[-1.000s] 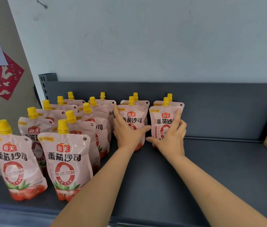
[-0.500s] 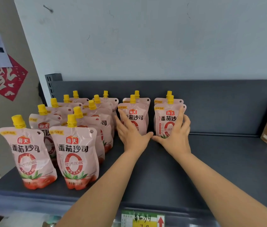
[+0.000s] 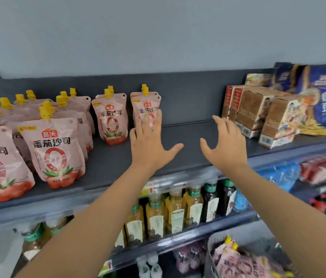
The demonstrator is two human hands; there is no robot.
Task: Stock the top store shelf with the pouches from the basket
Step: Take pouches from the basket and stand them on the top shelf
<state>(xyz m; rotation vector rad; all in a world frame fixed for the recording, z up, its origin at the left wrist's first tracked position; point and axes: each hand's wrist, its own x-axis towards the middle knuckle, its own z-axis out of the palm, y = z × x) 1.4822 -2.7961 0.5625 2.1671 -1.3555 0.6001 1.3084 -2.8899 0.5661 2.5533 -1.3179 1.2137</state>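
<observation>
Several pink pouches with yellow caps stand in rows on the dark grey top shelf (image 3: pixel 188 137), from the nearest one (image 3: pixel 55 152) at the front left to the rightmost row (image 3: pixel 144 105) at the back. My left hand (image 3: pixel 150 145) hovers open in front of that rightmost row, fingers spread, holding nothing. Further right, my right hand (image 3: pixel 226 145) is open and empty above bare shelf. At the bottom right, a grey basket (image 3: pixel 211 255) holds more pink pouches (image 3: pixel 244 261).
Brown cartons (image 3: pixel 256 111) and dark blue packets (image 3: pixel 322 97) fill the right end of the top shelf. One shelf lower stand bottles with green caps (image 3: pixel 178 211). Blue and red packs (image 3: pixel 316 169) lie lower right.
Both hands have let go of the two rear pouches and drawn back from them. The view has swung right and down, so the lower shelves and the basket now show.
</observation>
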